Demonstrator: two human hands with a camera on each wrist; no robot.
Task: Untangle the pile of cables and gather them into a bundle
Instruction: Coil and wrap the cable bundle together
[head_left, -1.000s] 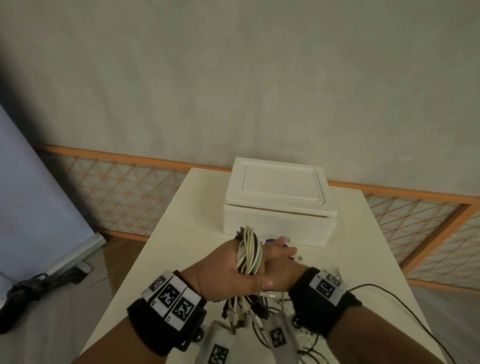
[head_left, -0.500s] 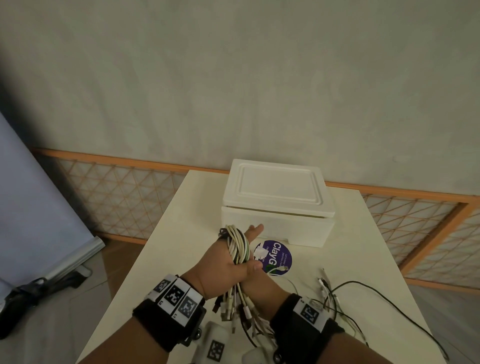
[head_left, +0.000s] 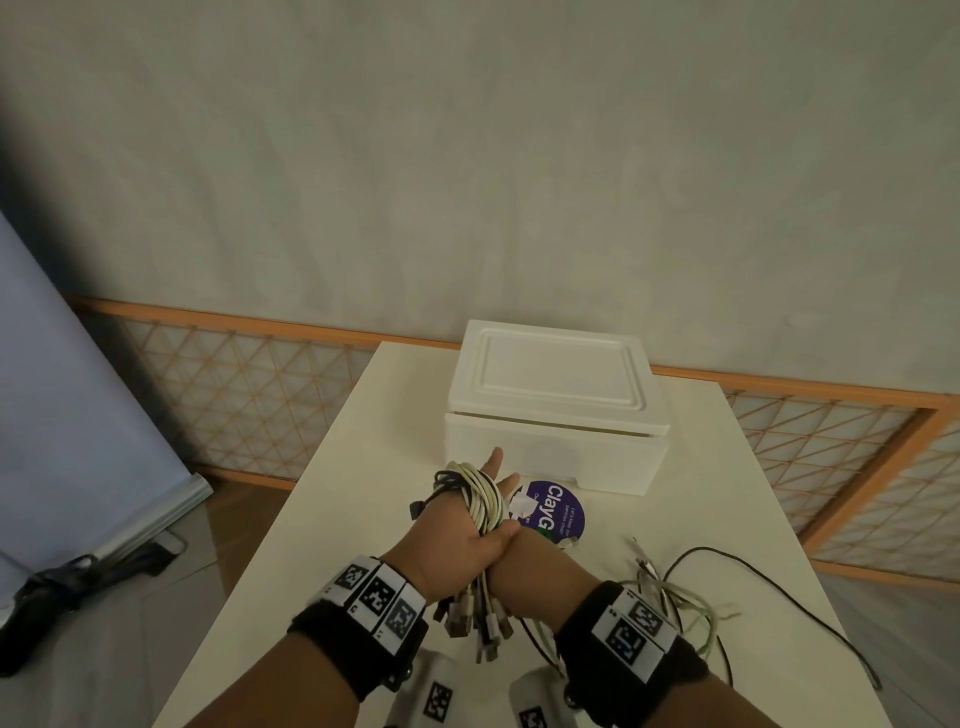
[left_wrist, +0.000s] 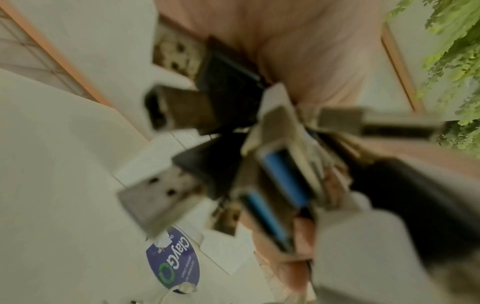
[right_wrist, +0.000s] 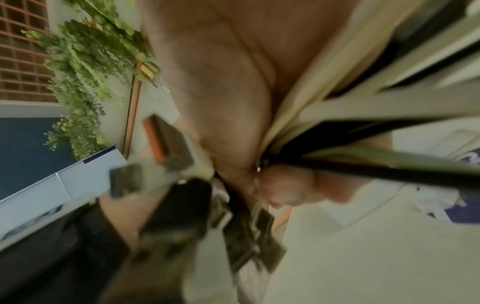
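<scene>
My left hand (head_left: 452, 535) holds a bundle of white and black cables (head_left: 480, 496) looped over it, with the thumb laid across the strands. Several USB plugs (head_left: 478, 618) hang from the bundle below the wrist, and they fill the blurred left wrist view (left_wrist: 161, 199). My right hand is tucked under the left one, so the head view shows only its forearm (head_left: 530, 566). In the right wrist view its palm (right_wrist: 221, 92) lies against the cable strands (right_wrist: 389, 115), which run out from its curled grip.
A white foam box (head_left: 556, 410) stands just beyond the hands. A round purple disc (head_left: 558, 514) lies in front of it. Loose white cables (head_left: 675, 592) and a long black cable (head_left: 769, 577) lie on the table (head_left: 363, 467) to the right.
My right hand drew back under the left, uncovering the purple disc. The bundle moved a little left and forward. The loose cables at the right have come into view.
</scene>
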